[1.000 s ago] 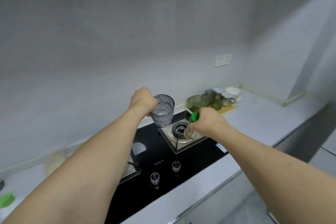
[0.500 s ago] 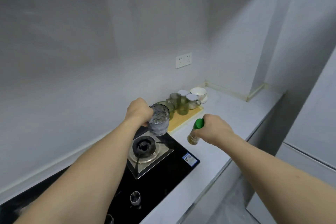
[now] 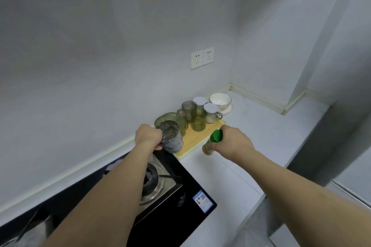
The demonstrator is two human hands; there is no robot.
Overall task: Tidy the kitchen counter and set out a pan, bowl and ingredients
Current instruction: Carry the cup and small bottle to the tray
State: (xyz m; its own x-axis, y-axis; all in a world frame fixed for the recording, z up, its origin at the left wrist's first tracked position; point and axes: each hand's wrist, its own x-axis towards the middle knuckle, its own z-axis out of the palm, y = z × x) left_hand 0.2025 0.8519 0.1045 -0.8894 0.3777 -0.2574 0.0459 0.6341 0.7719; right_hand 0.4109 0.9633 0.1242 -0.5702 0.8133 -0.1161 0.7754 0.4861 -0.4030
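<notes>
Glass could slip and break if bumped on the crowded wooden board (image 3: pixel 197 136). Left hand (image 3: pixel 148 136) wrapped round a clear bumpy glass cup (image 3: pixel 170 139), held above the black stove (image 3: pixel 180 168). Right hand (image 3: pixel 233 142) curled round a small green-capped bottle (image 3: pixel 213 141), just over the white table (image 3: pixel 261 126).

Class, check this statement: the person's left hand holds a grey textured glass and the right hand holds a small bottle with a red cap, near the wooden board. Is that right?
Not quite: the cap is green, not red. The head view shows the left hand holding the grey textured glass and the right hand holding the small bottle with a green cap, near the wooden board.
</notes>
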